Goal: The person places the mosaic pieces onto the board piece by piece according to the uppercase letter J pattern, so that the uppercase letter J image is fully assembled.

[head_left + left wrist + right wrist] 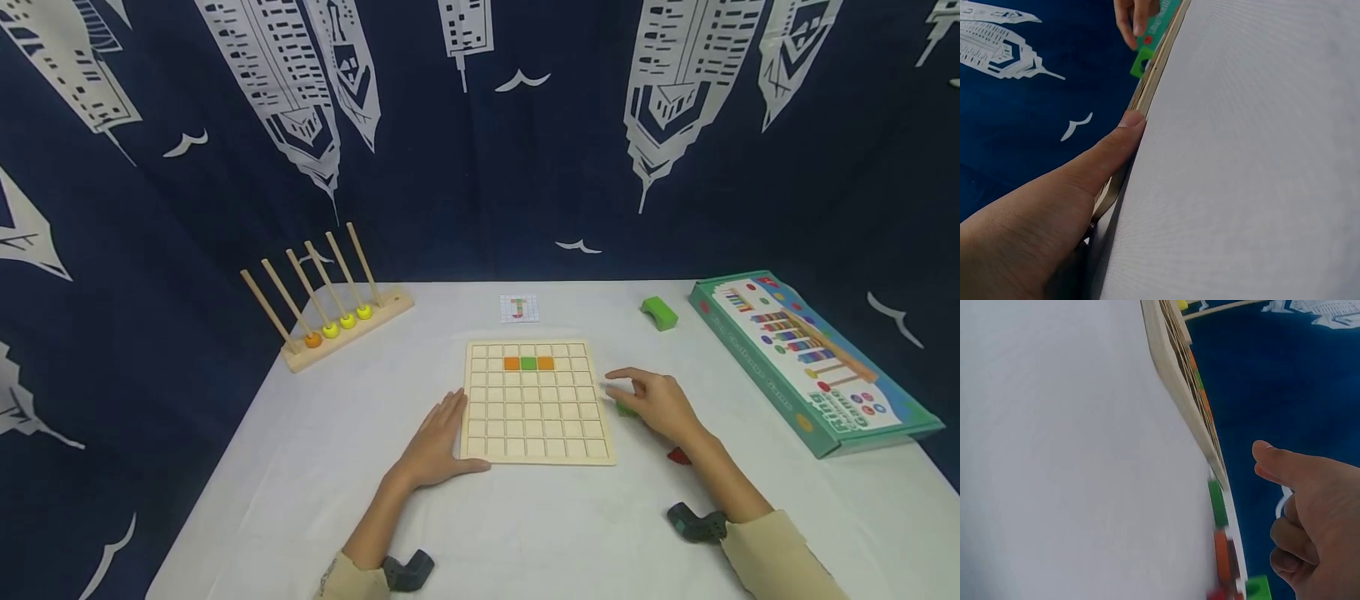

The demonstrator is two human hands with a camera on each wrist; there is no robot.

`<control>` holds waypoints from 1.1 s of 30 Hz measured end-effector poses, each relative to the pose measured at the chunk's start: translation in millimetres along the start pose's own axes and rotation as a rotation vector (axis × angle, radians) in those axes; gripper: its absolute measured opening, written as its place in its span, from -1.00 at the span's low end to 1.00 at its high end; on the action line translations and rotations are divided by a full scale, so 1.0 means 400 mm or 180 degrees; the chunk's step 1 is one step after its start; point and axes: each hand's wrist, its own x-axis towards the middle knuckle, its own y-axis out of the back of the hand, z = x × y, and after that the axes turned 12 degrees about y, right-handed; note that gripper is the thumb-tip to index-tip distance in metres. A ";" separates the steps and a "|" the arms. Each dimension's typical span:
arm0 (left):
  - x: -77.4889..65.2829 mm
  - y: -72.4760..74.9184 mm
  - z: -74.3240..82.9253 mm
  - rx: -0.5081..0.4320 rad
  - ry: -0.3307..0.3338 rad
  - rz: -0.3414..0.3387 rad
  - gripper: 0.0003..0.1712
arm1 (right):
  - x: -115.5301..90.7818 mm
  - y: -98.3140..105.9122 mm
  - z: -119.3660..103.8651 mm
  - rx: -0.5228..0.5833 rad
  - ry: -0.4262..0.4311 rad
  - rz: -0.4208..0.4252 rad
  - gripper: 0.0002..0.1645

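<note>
A pale wooden grid board [537, 417] lies on the white table. Near its far edge sits a short row of tiles: an orange tile [512, 364], a green tile [528, 363] and another orange tile [546, 363]. My left hand [438, 446] rests along the board's left side, fingers extended, its thumb at the near left corner. Just off the right edge hovers my right hand [656, 404], thumb and index finger apart with nothing visible between them. Partly hidden beneath it is a green piece [627, 411]. A dark red piece [679, 456] shows beside the right forearm.
Behind the board lies a small pattern card [519, 308]. A green arch block [659, 313] stands at back right, near a large game box [810, 358]. At back left is a wooden peg stand [348, 332] with yellow and orange beads. An orange-red block [1222, 556] appears in the right wrist view.
</note>
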 end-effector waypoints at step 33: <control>0.002 -0.002 -0.003 0.0037 -0.0029 0.0037 0.35 | -0.141 0.082 0.137 -0.0550 -0.0315 0.0206 -0.63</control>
